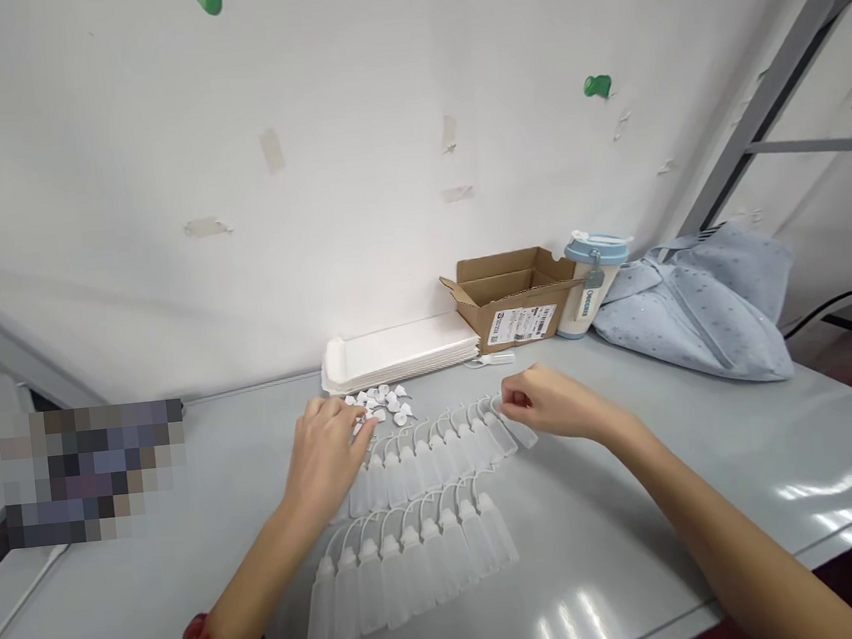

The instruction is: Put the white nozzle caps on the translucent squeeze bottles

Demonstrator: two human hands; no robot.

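Note:
Two rows of translucent white plastic bottles with thin curved spout tubes lie on the grey table, a front row and a back row. My right hand is closed at the top of the tilted bottle at the back row's right end; its fingertips hide the bottle's neck. Over the left end of that row hangs my left hand, fingers bent and thumb apart from the index finger. Its fingertips are beside a loose pile of small white caps. I see nothing held in it.
Behind the caps lies a stack of white trays. An open cardboard box, a white tumbler with a blue lid and a light blue cloth bag stand along the wall. A small white labelled piece lies before the box.

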